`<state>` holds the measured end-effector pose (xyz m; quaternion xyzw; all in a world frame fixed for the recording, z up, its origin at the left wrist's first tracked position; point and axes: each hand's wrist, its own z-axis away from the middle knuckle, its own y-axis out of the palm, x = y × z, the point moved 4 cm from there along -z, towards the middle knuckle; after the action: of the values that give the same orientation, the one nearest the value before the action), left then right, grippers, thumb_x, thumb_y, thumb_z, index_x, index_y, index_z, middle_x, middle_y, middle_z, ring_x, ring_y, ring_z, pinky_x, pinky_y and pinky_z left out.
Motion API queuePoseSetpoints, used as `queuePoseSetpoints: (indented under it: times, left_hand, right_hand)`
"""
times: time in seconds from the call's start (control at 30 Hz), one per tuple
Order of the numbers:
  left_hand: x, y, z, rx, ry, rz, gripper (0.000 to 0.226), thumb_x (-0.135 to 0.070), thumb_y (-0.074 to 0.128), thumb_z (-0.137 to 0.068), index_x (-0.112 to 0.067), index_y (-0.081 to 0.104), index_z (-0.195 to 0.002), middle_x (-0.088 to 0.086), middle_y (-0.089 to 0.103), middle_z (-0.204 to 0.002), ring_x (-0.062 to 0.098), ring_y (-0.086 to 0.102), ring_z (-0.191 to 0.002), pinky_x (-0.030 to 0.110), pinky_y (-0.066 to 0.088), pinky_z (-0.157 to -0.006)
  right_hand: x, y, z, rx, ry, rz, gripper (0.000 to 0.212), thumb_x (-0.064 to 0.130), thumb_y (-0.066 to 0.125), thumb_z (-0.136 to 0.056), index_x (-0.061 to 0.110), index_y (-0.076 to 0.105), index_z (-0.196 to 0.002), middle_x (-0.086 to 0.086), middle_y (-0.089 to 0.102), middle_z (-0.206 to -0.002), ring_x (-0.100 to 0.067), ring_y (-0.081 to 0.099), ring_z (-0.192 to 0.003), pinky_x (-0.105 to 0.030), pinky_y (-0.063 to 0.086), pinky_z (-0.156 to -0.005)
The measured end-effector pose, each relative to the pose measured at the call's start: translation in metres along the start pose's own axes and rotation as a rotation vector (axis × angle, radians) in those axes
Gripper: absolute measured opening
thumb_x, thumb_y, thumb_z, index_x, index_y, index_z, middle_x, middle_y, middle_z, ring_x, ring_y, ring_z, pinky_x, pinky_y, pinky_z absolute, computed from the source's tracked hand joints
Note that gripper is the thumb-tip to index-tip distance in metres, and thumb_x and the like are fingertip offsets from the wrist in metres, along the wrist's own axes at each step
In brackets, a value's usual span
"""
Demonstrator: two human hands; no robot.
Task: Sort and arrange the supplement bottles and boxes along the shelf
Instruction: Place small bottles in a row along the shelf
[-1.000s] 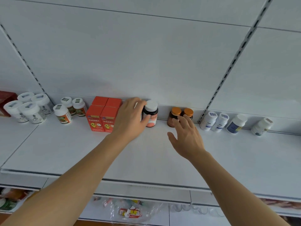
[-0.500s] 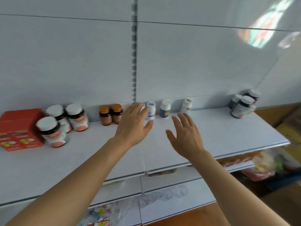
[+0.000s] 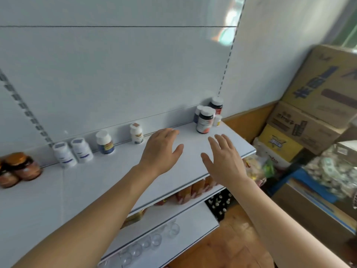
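Note:
Both hands hover empty above the white shelf (image 3: 96,182) with fingers spread. My left hand (image 3: 161,149) is over the shelf's middle, my right hand (image 3: 224,159) near its right front edge. Beyond the fingertips, at the shelf's right end, stands a dark bottle with a white cap (image 3: 204,120), with a second dark bottle (image 3: 216,105) and small white bottles behind it. Along the back wall stand a single white bottle (image 3: 136,133), a blue-labelled bottle (image 3: 105,142) and two white bottles (image 3: 72,153). Amber bottles with orange caps (image 3: 19,169) sit at far left.
Stacked cardboard boxes (image 3: 318,105) rise to the right of the shelf end. Packaged goods fill the lower shelf (image 3: 193,188), and clear cups (image 3: 150,242) line the one below. A wooden floor (image 3: 231,244) shows underneath.
The view has swung right along the shelf. The red boxes and the white-capped dark bottles have left the frame; the right-end bottle group is now just beyond my hands, which stay open.

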<state>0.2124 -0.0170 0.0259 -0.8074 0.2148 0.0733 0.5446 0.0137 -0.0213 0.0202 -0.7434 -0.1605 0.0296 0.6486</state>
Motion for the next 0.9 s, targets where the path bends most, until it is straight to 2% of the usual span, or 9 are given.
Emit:
queuePoseSetpoints:
  times: [0.3, 0.47, 0.67, 0.9]
  left_hand:
    - [-0.013, 0.068, -0.103, 0.051, -0.048, 0.08, 0.049, -0.037, 0.054, -0.096, -0.013, 0.049, -0.138, 0.003, 0.053, -0.139, 0.023, 0.048, -0.127, 0.035, 0.04, -0.104]
    - [-0.012, 0.094, -0.151, 0.048, -0.09, 0.112, 0.047, -0.035, 0.058, -0.094, -0.014, 0.05, -0.136, 0.003, 0.056, -0.132, 0.024, 0.051, -0.121, 0.034, 0.041, -0.098]
    - [-0.018, 0.128, -0.183, 0.082, -0.163, 0.115, 0.052, -0.035, 0.061, -0.093, -0.016, 0.047, -0.139, 0.004, 0.054, -0.134, 0.025, 0.049, -0.123, 0.034, 0.041, -0.097]
    - [-0.033, 0.155, -0.202, 0.033, -0.348, 0.135, 0.053, -0.042, 0.064, -0.09, -0.02, 0.048, -0.136, 0.001, 0.053, -0.13, 0.022, 0.052, -0.118, 0.039, 0.046, -0.093]
  right_hand:
    - [-0.076, 0.006, -0.071, 0.009, 0.007, 0.053, 0.063, 0.051, 0.037, -0.1, 0.017, 0.027, -0.153, -0.006, 0.026, -0.159, -0.026, 0.012, -0.149, -0.039, 0.016, -0.121]
    - [-0.103, 0.008, -0.123, -0.051, -0.027, 0.051, 0.058, 0.044, 0.044, -0.099, 0.014, 0.035, -0.148, -0.007, 0.037, -0.152, -0.028, 0.023, -0.145, -0.039, 0.023, -0.118]
    - [-0.132, 0.03, -0.18, -0.055, -0.152, 0.022, 0.053, 0.029, 0.05, -0.095, 0.013, 0.039, -0.145, -0.005, 0.042, -0.147, -0.029, 0.028, -0.141, -0.043, 0.032, -0.114]
    - [-0.153, 0.049, -0.229, -0.087, -0.367, -0.057, 0.046, 0.014, 0.061, -0.086, 0.011, 0.054, -0.131, -0.005, 0.055, -0.133, -0.033, 0.046, -0.125, -0.045, 0.047, -0.096]
